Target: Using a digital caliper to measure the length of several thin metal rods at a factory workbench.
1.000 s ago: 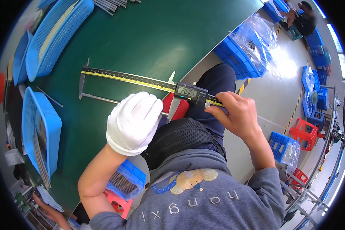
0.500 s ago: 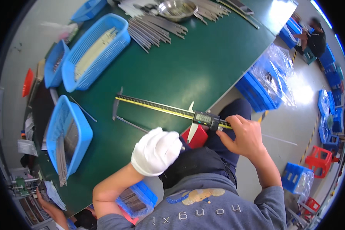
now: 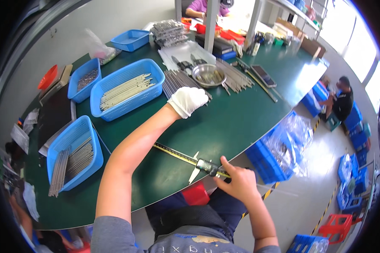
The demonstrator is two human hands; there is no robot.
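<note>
Head view looks down on my green worktop (image 3: 240, 122), smooth and matte, curving off toward the floor. My left hand (image 3: 189, 100), in a white knit glove, reaches far out and rests with fingers curled down on a loose row of thin grey metal rods (image 3: 177, 80); whether it grips one I cannot tell. My right hand (image 3: 237, 183) is bare and sits at the near edge, thumb and fingers closed on the dark slider of a long caliper (image 3: 185, 157). Its yellowish steel beam lies flat on the worktop, running from under my left forearm to that hand, with pointed pale jaws sticking out toward me.

Just beyond the rods stands a round shiny steel bowl (image 3: 209, 76). To their left is a blue perforated plastic basket (image 3: 126, 88) with pale slim rods laid lengthwise. A second blue basket (image 3: 74, 152), nearer my left elbow, holds darker rods, some poking over its rim.
</note>
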